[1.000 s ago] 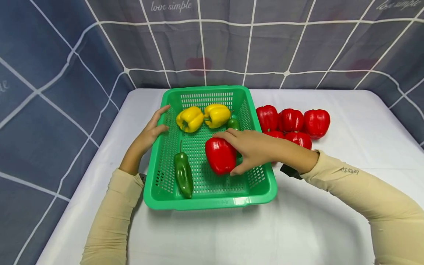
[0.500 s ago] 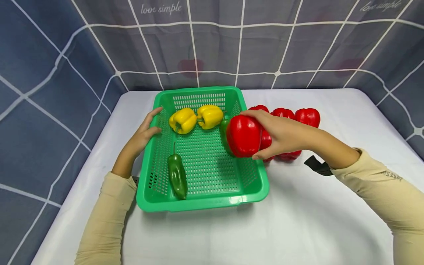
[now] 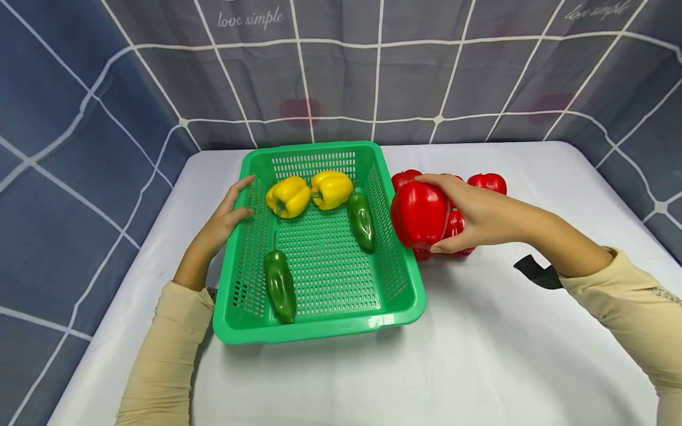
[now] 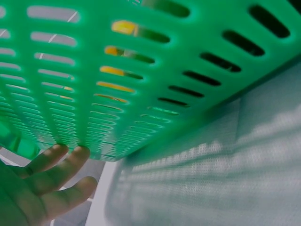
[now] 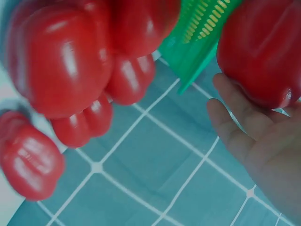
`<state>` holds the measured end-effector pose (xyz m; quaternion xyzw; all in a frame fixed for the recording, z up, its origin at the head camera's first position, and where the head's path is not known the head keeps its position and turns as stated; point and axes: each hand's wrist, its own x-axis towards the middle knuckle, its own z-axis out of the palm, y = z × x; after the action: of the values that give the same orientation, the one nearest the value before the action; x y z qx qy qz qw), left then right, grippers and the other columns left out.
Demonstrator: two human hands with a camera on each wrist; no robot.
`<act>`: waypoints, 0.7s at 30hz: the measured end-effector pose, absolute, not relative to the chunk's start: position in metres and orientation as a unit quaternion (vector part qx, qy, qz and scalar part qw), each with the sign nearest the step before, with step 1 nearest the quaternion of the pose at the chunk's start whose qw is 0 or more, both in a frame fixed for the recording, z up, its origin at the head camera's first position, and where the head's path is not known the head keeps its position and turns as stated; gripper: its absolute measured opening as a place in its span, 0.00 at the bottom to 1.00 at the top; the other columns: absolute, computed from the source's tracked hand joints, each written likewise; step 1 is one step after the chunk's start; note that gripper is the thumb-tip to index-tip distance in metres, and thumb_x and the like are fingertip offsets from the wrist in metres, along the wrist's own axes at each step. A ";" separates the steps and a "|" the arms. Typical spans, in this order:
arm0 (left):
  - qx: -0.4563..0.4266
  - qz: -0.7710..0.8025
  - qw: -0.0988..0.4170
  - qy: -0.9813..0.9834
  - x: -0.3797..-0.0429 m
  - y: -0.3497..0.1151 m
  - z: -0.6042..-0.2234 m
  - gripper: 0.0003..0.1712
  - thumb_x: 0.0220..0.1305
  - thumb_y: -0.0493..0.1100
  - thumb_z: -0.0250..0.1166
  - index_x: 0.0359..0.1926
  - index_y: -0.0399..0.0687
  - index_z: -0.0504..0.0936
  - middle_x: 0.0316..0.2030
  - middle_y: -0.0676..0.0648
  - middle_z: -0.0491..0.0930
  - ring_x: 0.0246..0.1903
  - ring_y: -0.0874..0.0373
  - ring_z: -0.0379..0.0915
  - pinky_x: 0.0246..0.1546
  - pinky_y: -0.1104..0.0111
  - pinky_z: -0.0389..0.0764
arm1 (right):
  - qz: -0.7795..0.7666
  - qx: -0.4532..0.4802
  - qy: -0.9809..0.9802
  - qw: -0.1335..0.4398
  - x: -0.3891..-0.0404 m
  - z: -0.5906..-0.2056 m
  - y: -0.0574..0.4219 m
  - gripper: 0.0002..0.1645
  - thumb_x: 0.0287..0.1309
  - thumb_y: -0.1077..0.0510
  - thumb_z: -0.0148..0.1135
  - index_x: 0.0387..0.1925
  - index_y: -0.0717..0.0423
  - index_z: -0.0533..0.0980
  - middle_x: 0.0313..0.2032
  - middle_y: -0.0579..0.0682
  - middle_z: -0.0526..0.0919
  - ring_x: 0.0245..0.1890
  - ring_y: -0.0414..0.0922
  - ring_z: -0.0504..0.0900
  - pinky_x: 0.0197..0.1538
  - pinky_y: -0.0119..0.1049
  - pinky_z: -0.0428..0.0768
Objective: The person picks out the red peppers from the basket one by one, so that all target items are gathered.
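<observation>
My right hand (image 3: pixel 487 213) grips a red bell pepper (image 3: pixel 420 214) from its right side. It holds this pepper above the basket's right rim, in front of several other red bell peppers (image 5: pixel 66 59). The green plastic basket (image 3: pixel 319 334) stands on the table. Inside lie two yellow bell peppers (image 3: pixel 288 197) at the back, a long green pepper (image 3: pixel 362 222) at the right and another green pepper (image 3: pixel 279 286) at the front left. My left hand (image 3: pixel 213 228) rests at the basket's left rim. In the left wrist view, its fingers (image 4: pixel 63 169) extend along the outer slotted wall.
A white cloth (image 3: pixel 479 343) covers the table. Dark checked curtains (image 3: pixel 341 77) hang behind it and at both sides. The group of red peppers sits close against the basket's right side, partly hidden by my right hand.
My right hand has lifted the red bell pepper out of the basket's middle and carried it right, uncovering the right green pepper. My left hand stays at the rim; the head view has shifted slightly.
</observation>
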<state>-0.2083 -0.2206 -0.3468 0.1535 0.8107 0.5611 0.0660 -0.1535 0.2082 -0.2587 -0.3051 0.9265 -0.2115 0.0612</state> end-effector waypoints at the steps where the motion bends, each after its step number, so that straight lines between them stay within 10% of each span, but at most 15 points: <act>1: 0.153 0.562 0.065 0.810 -0.209 -0.221 -0.347 0.42 0.55 0.33 0.45 0.71 0.49 0.42 0.71 0.45 0.36 0.69 0.49 0.30 0.64 0.46 0.38 | -0.211 -0.299 0.929 0.062 -0.153 -0.259 0.212 0.57 0.30 0.49 0.77 0.63 0.49 0.55 0.54 0.47 0.68 0.53 0.46 0.68 0.43 0.48 0.78; 21: 0.148 0.571 0.069 0.805 -0.206 -0.218 -0.345 0.41 0.56 0.33 0.44 0.71 0.51 0.42 0.71 0.44 0.38 0.66 0.49 0.37 0.63 0.49 0.43 | -0.203 -0.237 0.950 -0.019 -0.144 -0.287 0.323 0.62 0.20 0.61 0.80 0.63 0.57 0.58 0.49 0.50 0.68 0.44 0.27 0.60 0.35 0.20 0.70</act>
<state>-0.2056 -0.2184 -0.3448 0.1476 0.8047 0.5708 0.0693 -0.1438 0.3234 -0.2867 -0.2366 0.9499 -0.2031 -0.0192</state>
